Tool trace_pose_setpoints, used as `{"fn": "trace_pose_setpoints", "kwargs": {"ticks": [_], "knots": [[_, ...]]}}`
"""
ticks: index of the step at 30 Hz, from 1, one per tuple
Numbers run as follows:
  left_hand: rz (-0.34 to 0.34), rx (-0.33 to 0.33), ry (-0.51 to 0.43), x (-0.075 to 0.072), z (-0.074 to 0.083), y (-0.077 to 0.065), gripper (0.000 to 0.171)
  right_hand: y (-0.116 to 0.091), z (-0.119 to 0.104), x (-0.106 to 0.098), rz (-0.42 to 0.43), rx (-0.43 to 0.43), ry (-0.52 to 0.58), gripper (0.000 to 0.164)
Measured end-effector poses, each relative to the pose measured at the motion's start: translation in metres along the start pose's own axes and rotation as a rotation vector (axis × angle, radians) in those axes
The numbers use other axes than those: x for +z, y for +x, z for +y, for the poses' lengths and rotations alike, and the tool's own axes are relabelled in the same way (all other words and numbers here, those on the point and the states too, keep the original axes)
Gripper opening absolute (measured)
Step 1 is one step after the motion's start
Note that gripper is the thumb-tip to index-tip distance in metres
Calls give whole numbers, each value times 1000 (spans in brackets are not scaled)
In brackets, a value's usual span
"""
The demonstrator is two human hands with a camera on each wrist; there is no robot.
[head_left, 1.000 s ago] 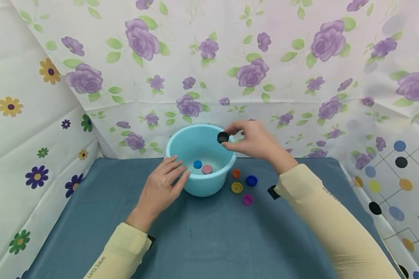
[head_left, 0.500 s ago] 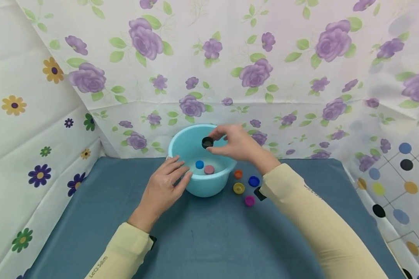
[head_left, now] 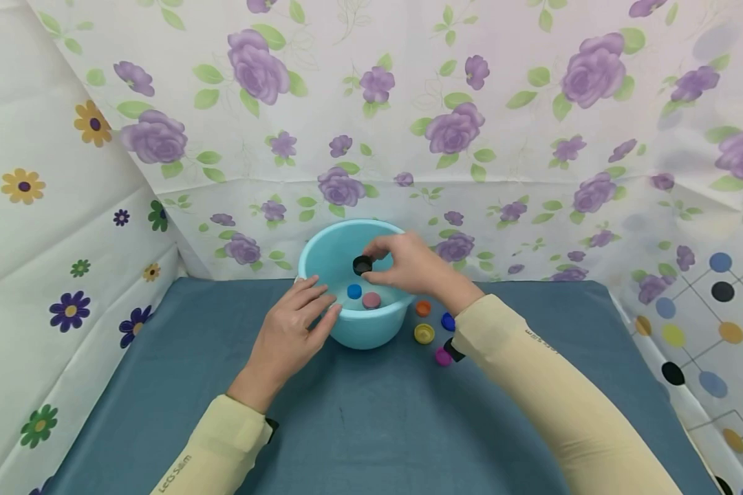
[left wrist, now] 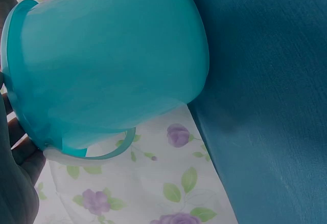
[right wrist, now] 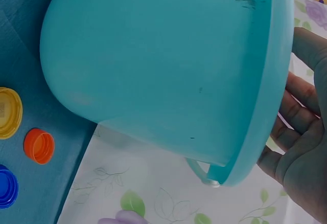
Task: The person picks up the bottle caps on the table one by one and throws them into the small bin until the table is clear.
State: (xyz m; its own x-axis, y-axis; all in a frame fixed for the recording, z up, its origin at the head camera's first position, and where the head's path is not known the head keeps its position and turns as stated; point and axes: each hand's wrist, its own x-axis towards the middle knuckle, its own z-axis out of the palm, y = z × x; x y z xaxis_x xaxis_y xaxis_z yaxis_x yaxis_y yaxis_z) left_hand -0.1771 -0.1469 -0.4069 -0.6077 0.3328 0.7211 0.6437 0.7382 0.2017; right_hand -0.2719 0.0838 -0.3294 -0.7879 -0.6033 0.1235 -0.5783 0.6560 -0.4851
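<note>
A light blue bucket (head_left: pixel 371 330) stands upright near the back of the cloth-covered table. Over its mouth my right hand (head_left: pixel 405 265) pinches a black bottle cap (head_left: pixel 362 265) between thumb and fingers. Below that, a blue cap (head_left: pixel 354 291) and a pink cap (head_left: pixel 371 300) lie on the bucket's floor. My left hand (head_left: pixel 294 326) rests at the bucket's left rim with fingers extended, and in the left wrist view its fingers (left wrist: pixel 18 132) lie along that rim. The bucket's rim hides the black cap in the right wrist view.
Right of the bucket lie an orange cap (head_left: pixel 423 308), a yellow cap (head_left: pixel 424 334), a dark blue cap (head_left: pixel 448 321) and a magenta cap (head_left: pixel 443 356), the last two partly covered by the right wrist. A floral sheet (head_left: pixel 458 137) hangs close behind the bucket.
My right hand has carried the black cap leftward and slightly down, from the bucket's right rim to over its middle. The left hand has stayed at the rim.
</note>
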Motion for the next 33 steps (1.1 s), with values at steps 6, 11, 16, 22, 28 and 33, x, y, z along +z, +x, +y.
{"fn": "trace_pose_setpoints", "kwargs": {"ticks": [6,11,16,22,28,33], "knots": [[-4,1,4,-1,0,0,27,0,2,5,9,9,-16,37],[5,7,1,0,0,1,27,0,3,5,2,17,-3,38],[10,12,-3,0,-1,2,27,-1,4,3,-8,40,8,41],[8,10,1,0,0,2,26,-2,4,0,-11,44,9,41],[9,6,-3,0,1,1,26,-3,7,-3,-3,32,20,40],[14,7,-6,0,1,1,25,-8,10,-10,19,40,25,39]]}}
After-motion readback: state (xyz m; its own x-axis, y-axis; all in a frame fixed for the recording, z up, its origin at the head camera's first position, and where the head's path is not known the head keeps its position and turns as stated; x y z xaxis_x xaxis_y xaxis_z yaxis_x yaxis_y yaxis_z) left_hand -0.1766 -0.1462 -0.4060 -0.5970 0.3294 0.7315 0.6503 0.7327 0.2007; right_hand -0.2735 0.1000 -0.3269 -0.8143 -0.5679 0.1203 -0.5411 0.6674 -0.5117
